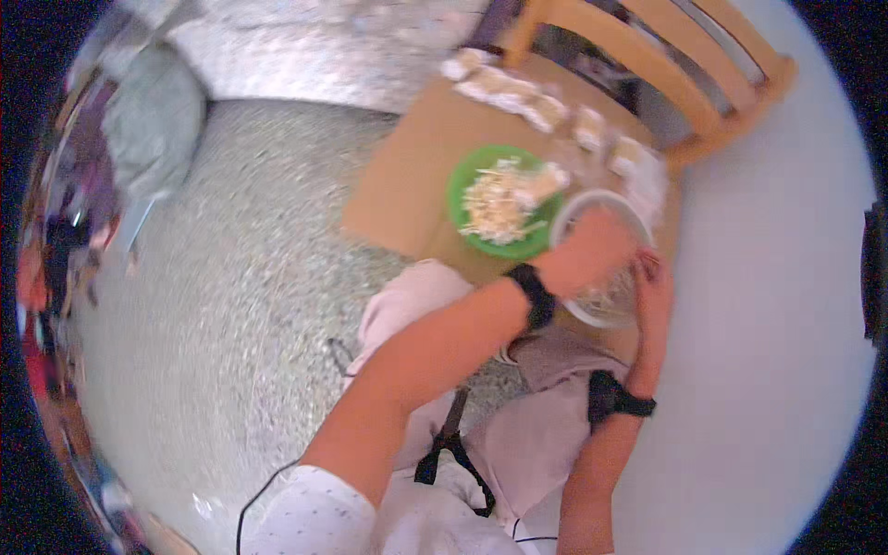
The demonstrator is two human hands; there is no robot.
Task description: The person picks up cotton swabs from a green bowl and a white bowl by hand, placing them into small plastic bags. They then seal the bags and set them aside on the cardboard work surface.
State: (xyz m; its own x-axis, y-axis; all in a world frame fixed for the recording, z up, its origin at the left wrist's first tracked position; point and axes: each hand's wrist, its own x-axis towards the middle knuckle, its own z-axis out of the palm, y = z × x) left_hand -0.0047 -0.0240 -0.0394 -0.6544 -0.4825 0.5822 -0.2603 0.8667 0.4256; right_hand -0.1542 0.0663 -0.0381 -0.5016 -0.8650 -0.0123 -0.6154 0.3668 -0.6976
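A white bowl (pixel 561 222) stands near the right edge of the small brown table, with thin pale strands (pixel 606 301) in it. My left hand (pixel 599 242) reaches over this bowl from the left, its fingers smeared by motion. At the bowl's right rim is my right hand (pixel 653 282), its fingers bent and pressed together. Whatever they pinch is too blurred to name. Left of the white bowl sits a green bowl (pixel 457 205) heaped with pale, thin stick-like pieces (pixel 495 205). A small white-and-tan packet (pixel 544 185) lies across its right side.
Several white-and-tan packets (pixel 546 111) line the far side of the brown table (pixel 393 199). A wooden chair (pixel 666 74) stands behind it, beside a pale wall (pixel 758 324). Speckled floor (pixel 250 277) spreads to the left, with a grey-green bag-like thing (pixel 157 116) beyond.
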